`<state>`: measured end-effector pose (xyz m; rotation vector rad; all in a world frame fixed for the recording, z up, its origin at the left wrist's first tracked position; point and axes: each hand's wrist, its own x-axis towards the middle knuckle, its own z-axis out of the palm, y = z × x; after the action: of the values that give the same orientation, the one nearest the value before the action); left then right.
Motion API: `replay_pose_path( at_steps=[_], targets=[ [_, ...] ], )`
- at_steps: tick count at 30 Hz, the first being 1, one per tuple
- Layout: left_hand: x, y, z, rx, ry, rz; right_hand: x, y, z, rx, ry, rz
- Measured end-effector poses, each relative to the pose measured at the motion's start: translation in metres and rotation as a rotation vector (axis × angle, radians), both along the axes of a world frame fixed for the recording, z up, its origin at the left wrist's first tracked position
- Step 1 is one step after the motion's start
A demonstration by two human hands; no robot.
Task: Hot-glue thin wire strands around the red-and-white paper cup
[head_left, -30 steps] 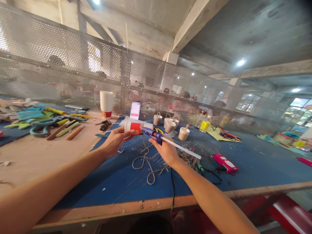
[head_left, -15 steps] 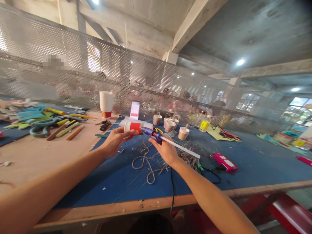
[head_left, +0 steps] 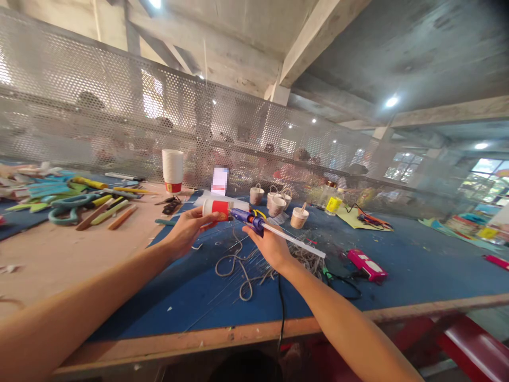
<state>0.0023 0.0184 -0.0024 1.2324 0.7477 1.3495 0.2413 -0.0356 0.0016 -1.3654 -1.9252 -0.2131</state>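
My left hand [head_left: 188, 229] grips a red and white paper cup [head_left: 219, 209], tipped on its side with its base toward the right. Wrapped round a blue hot glue gun [head_left: 247, 218] is my right hand [head_left: 271, 243]; a long white glue stick [head_left: 298, 241] juts from the gun's rear. The nozzle meets or nearly meets the cup's base; I cannot tell which. Below the hands a grey cord [head_left: 247, 284] lies in loops, running to a tangled heap of cord [head_left: 308, 259]. Just beyond stand several small cord-wrapped cups [head_left: 277, 205] with handles.
A stack of paper cups [head_left: 172, 167] stands at the back left, near blue-handled scissors [head_left: 66, 212] and several pens and tools. A phone [head_left: 219, 181] leans at the back. On the right are a pink box [head_left: 366, 265] with a cable and a yellow-labelled jar [head_left: 332, 202]. A perforated screen [head_left: 191, 122] bounds the table.
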Motion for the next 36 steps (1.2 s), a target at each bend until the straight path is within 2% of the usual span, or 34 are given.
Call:
replay_pose_path(
  at_steps=[36],
  targets=[
    [-0.0010,-0.0034,0.0036,-0.070,-0.050,-0.005,-0.0004,-0.0004,-0.0019,-0.011,-0.005,0.030]
  ],
)
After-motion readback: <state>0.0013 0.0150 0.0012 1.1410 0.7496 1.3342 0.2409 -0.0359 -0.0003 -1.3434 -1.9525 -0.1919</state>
